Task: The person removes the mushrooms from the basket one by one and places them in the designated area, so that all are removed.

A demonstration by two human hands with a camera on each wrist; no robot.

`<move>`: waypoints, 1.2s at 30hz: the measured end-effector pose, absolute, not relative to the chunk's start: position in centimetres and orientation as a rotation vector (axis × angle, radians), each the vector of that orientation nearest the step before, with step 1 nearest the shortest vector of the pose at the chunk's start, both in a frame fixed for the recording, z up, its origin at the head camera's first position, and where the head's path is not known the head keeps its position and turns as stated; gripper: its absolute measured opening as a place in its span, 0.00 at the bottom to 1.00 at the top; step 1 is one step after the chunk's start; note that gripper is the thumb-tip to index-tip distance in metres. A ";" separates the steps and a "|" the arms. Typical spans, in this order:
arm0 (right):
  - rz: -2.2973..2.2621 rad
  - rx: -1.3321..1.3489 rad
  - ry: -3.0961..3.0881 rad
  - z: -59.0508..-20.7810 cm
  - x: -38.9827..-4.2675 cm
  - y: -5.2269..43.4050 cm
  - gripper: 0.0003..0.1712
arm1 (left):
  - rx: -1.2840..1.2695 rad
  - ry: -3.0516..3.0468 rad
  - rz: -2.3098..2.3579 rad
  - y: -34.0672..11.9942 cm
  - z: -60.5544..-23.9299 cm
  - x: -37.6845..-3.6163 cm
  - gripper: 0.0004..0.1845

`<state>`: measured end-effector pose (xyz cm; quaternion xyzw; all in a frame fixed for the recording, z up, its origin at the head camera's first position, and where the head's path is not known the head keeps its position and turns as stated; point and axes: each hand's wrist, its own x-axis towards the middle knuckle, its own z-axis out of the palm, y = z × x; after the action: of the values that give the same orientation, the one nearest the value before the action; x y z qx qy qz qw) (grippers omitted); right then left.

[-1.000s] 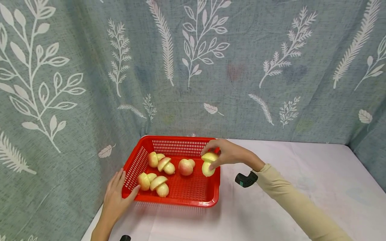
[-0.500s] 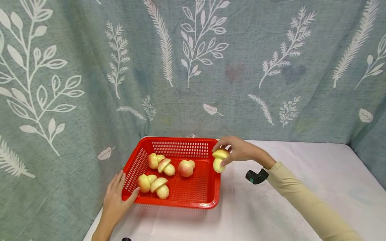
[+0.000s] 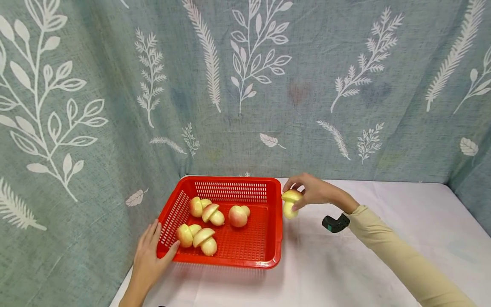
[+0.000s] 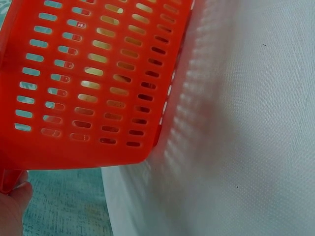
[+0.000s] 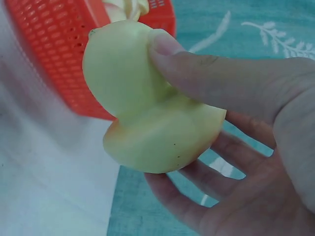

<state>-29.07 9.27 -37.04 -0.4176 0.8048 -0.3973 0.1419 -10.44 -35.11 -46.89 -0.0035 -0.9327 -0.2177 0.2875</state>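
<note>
My right hand (image 3: 312, 192) pinches a yellow mushroom-shaped piece (image 3: 290, 209) just beyond the basket's right rim. In the right wrist view, the thumb presses the junction of its rounded stem and cap, with the fingers under the cap (image 5: 165, 142). A red plastic basket (image 3: 278, 238) holds several similar yellow pieces with pink blush, including one (image 3: 238, 216) near the middle and one (image 3: 207, 244) at the front left. At the basket's front left corner rests my left hand (image 3: 151, 256), fingers along the left rim, thumb across the front rim. Only a little of it shows in the left wrist view.
A white cloth (image 3: 376, 221) covers the table, stretching right of the basket. Grey-green leaf-print curtains (image 3: 249, 128) hang behind and along the left side. Beneath my right forearm shows a black strap-like part (image 3: 335, 223). The basket's slotted wall (image 4: 98, 83) fills much of the left wrist view.
My right hand has carried the mushroom-shaped piece rightward, from above the basket's right part to outside its right rim. My left hand stays at the corner.
</note>
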 end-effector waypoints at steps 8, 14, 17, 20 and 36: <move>-1.155 -1.155 2.345 -38.3 -30.3 9.9 0.24 | 0.003 -2.507 -0.571 -35.2 -46.7 -10.5 0.42; -1.120 -1.151 2.385 -40.3 -31.5 10.2 0.23 | -0.014 -2.482 -0.571 -35.1 -46.8 -10.7 0.42; -1.099 -1.102 2.406 -41.3 -32.0 10.3 0.23 | -0.018 -2.476 -0.573 -35.1 -46.9 -10.7 0.42; -1.081 -1.052 2.420 -42.3 -32.4 10.2 0.23 | -0.009 -2.479 -0.574 -35.1 -47.0 -10.6 0.42; -0.983 -0.949 2.521 -45.6 -33.6 9.6 0.24 | 0.013 -2.485 -0.580 -35.0 -47.0 -10.4 0.42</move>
<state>-33.62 9.63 -45.57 -0.3280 0.8709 -0.3396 0.1367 -10.43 -34.99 -47.04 0.0049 -0.9317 -0.2176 0.2907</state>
